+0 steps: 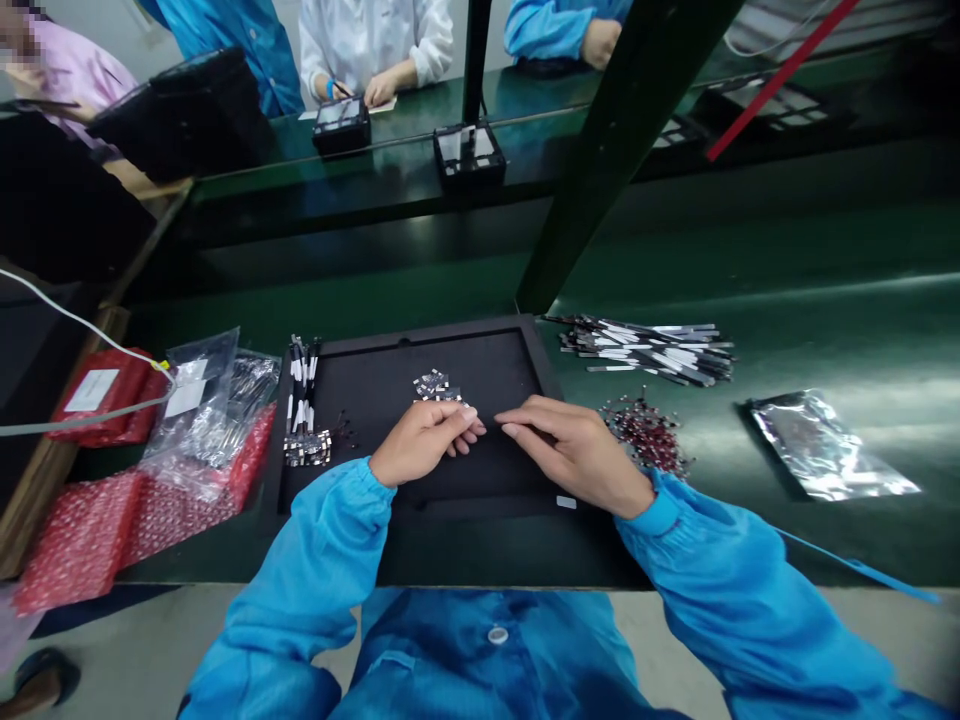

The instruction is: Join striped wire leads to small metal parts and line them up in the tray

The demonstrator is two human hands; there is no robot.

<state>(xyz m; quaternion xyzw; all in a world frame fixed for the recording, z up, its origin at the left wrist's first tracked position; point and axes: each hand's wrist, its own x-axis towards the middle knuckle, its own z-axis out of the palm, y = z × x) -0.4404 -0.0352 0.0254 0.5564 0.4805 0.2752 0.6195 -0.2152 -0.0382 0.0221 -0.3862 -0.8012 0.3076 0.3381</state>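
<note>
Two bare hands work over one black tray [420, 340] lying on a green bench [817, 540], both arms in blue sleeves [307, 560] and bent inward at the elbows. The left hand [424, 440] rests palm down on the tray, its fingers [471, 425] lightly curled and close together, just beside one small pile of metal pieces [436, 386]; whether they pinch anything tiny, I can't tell. The right hand [574, 455] comes in from the other side, palm down, with its fingers [517, 425] stretched out narrowly together and holding nothing I can see. The two hands are near each other but not touching. Also on the tray are one bundle of black-and-white strips [301, 385] and one small stack of metal pieces [307, 448], too many and too small to count. Beyond the tray's right edge lie one loose heap of similar strips [637, 350], one pile of tiny dark red parts [646, 432] and one silver foil bag [829, 445]. To the left sit two clear plastic bags [199, 400] and red bubble wrap [112, 530]. Across the bench, four other people sit at work.
</note>
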